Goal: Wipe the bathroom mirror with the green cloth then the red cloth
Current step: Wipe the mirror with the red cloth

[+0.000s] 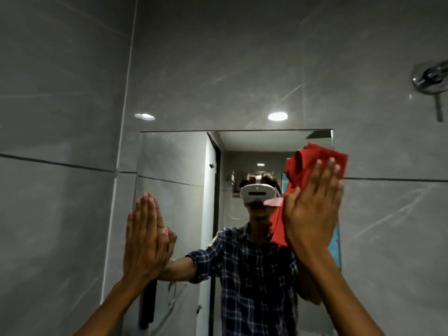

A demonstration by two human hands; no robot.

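Two hands are up against the bathroom mirror (174, 214), which is fixed to a grey tiled wall (60, 166). The right hand (312, 209) presses the red cloth (312, 158) flat against the glass near the mirror's upper right corner, fingers extended and close together over the fabric, so it is pinned under the palm and not gripped in a fist. The left hand (143, 238) lies bare and flat on the glass at the mirror's left edge, fingers straight, holding nothing. The cloth looks thin, light and limp: it bunches into folds above the fingertips and a loose tail hangs below the palm. It likely slides easily on glass and slips out from under a flat hand, so broad palm pressure over a folded pad seems the better hold, with the tail tucked in. The mirror is rigid and breakable, so even, moderate pressure suits it. The green cloth is not in view. A chrome shower fitting (431, 78) sits on the wall at upper right.
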